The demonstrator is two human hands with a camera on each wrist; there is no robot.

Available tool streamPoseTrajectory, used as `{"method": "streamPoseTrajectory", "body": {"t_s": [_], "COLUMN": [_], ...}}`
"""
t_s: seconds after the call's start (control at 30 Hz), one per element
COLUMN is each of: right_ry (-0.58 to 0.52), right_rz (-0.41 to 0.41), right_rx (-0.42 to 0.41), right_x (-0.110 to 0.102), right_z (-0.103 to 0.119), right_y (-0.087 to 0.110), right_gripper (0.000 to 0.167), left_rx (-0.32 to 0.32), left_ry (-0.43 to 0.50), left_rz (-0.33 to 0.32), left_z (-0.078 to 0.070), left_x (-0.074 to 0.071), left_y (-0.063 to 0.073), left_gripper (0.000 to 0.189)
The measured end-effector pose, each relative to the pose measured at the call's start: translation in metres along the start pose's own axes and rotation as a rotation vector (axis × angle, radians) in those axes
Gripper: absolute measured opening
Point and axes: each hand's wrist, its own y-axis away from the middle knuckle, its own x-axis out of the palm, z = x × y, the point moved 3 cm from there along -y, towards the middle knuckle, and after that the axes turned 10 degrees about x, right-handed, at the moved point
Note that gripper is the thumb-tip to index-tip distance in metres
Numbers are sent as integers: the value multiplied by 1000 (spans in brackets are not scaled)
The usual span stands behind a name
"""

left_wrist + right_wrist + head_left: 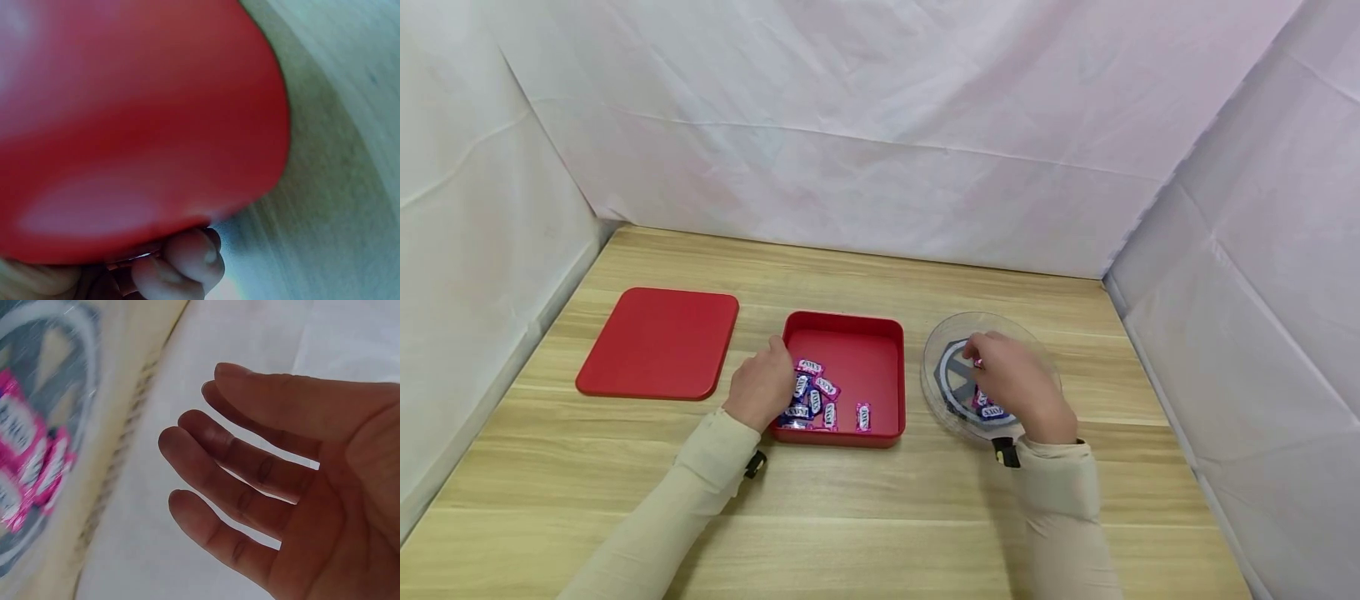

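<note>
My left hand (763, 385) grips the left wall of an open red square box (880, 354); in the left wrist view its curled fingertips lie along the edge of the red box (156, 125). Inside, wrapped candies (816, 402) in pink and blue lie mostly at the near left, with one pink candy (863, 417) apart near the front. Over a clear round dish (934, 367) hovers my right hand (1018, 385), its fingers loosely bent and holding nothing. Several wrapped candies (992, 412) sit in the dish, partly hidden by that hand. The right wrist view shows pink candies (25, 444) beside the fingertips.
A flat red square lid (658, 342) lies on the wooden table (865, 525) to the left of the box. White cloth walls (850, 150) enclose the table at the back and both sides. The dish stands a short gap right of the box.
</note>
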Motion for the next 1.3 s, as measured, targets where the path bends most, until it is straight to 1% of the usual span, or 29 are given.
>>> {"method": "streamPoseTrajectory", "body": {"t_s": [0.07, 0.17, 0.33, 0.47, 0.63, 0.83, 1.0, 1.3], "right_ry": [23, 30, 17, 38, 38, 63, 75, 115], "right_rz": [-14, -4, 6, 17, 60, 100, 145, 235], "right_rx": [-4, -21, -92, -123, -158, -213, -212, -126], "right_x": [-1, 0, 5, 14, 26, 43, 56, 77], "right_z": [10, 26, 52, 71, 92, 108, 115, 120], "right_y": [2, 4, 6, 5, 4, 0, -1, -3], "right_gripper": [19, 22, 26, 30, 33, 35, 35, 40], "left_rx": [2, 4, 5, 2, -3, -3, 3, 7], "left_ry": [-3, -3, -2, -5, -5, 2, -1, -4], "left_rz": [0, 0, 2, 8, 10, 7, 1, 2], "left_z": [0, 0, 0, 0, 0, 0, 0, 0], "left_x": [0, 0, 0, -1, -1, -1, 0, 0], "left_y": [0, 0, 0, 0, 0, 0, 0, 0], "left_gripper": [26, 26, 26, 26, 26, 25, 25, 25]}}
